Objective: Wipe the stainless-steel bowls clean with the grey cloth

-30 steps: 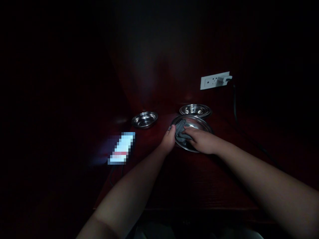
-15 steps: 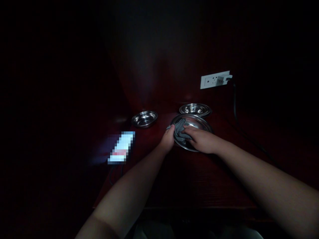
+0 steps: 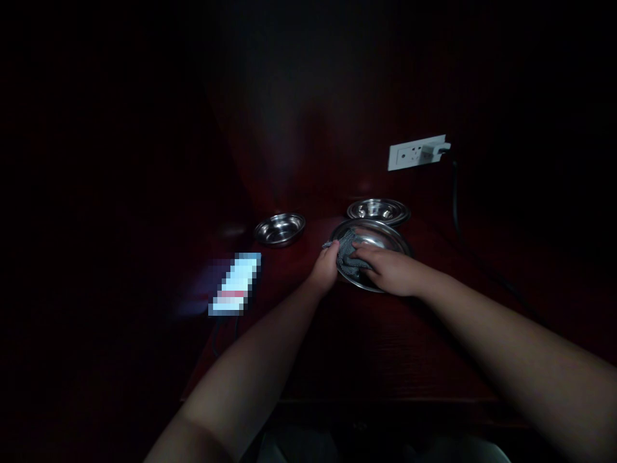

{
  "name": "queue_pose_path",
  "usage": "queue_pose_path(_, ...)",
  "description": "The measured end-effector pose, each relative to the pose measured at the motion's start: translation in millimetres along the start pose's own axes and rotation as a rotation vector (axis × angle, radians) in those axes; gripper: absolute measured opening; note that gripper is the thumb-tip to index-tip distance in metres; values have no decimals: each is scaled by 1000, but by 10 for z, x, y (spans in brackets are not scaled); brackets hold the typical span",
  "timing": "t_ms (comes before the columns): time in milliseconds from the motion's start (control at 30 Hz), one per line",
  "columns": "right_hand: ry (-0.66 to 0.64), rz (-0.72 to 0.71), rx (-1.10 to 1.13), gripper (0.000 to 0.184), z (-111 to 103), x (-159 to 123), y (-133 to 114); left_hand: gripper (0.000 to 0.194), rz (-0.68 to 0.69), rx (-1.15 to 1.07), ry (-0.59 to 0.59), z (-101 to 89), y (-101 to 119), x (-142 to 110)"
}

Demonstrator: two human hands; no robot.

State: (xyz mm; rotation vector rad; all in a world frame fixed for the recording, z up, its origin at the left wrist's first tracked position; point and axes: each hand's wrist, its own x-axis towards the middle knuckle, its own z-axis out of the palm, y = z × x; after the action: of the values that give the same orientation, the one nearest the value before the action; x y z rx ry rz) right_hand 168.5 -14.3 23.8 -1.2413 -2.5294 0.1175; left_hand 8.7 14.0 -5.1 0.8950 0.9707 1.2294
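Observation:
A shiny metal bowl [image 3: 385, 236] is tilted towards me above or on the dark red table. My left hand [image 3: 326, 269] grips its left rim, thumb over the edge. Inside the bowl lies a crumpled grey cloth [image 3: 348, 253], partly under the fingers of my right hand [image 3: 388, 267]. Those fingers are bent and press the cloth against the bowl's inner surface; their tips are partly hidden in its folds.
Behind the held bowl sit stacked metal bowls [image 3: 378, 209], and another metal bowl [image 3: 280, 229] stands to the left. A lit phone [image 3: 236, 284] with a cable is at the table's left. A wall socket [image 3: 417, 153] holds a plug, its black cord [image 3: 454, 196] hanging right.
Both hands keep nearly the same place on the bowl and cloth. The right fingers have shifted very slightly on the cloth, and the whole view has moved a touch.

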Motion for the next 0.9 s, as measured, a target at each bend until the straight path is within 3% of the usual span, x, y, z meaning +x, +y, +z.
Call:
queue_pose_path(633,-28,-41,190,34,-184,-15,-131,30,74,17,-9,48,54,-52)
queue_pose_path(900,-13,-43,202,33,-158,-19,-148,31,63,22,-13,54,74,-70)
